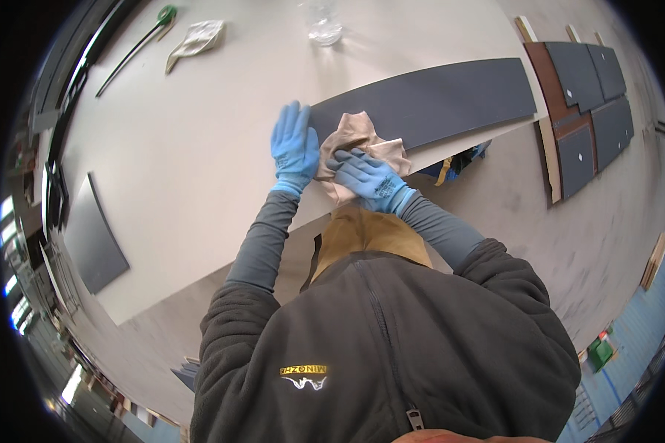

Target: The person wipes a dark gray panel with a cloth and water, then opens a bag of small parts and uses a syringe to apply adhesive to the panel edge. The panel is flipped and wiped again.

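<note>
A long dark grey panel [451,100] lies on the pale table near its front edge. My left hand [295,148], in a blue glove, is open with fingers stretched forward, at the panel's left end. A crumpled beige cloth [355,131] lies over the panel's near left corner. Pressed onto that cloth is my right hand [369,177], also blue-gloved, holding it against the surface. The cloth hides the part of the panel beneath it.
The pale table [199,170] carries another grey panel [96,240] at left. A white cloth [196,40], a green-ended rod [133,55] and a clear plastic container [325,29] lie farther back. Dark panels [576,74] are stacked at right. Something blue and yellow [454,164] shows below the table edge.
</note>
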Demonstrator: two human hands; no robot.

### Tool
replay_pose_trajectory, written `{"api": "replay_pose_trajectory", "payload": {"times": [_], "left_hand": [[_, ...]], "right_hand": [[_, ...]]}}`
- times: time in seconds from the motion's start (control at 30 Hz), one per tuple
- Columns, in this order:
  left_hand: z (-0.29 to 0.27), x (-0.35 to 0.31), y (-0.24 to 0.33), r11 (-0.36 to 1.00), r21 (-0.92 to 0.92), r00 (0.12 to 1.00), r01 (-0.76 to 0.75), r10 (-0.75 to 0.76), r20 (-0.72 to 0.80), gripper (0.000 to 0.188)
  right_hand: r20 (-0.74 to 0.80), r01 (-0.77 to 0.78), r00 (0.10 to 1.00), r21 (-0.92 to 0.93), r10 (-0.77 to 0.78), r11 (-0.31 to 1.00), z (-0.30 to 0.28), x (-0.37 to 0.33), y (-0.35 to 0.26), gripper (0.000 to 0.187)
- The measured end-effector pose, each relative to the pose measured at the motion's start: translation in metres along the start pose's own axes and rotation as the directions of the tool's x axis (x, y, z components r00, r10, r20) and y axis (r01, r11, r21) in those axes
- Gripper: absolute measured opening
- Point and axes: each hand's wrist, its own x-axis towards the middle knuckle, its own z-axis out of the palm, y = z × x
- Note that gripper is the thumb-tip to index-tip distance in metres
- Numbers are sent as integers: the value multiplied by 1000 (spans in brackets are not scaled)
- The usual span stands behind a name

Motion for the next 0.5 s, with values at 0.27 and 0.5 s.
{"api": "replay_pose_trajectory", "payload": {"times": [0.27, 0.5], "left_hand": [[18, -6, -8, 995, 94, 997, -39, 32, 77, 53], [18, -3, -3, 994, 96, 995, -47, 38, 89, 53]], "right_hand": [[-592, -757, 562, -87, 578, 647, -144, -160, 208, 54], [-550, -716, 697, -573, 460, 398, -150, -146, 191, 62]]}}
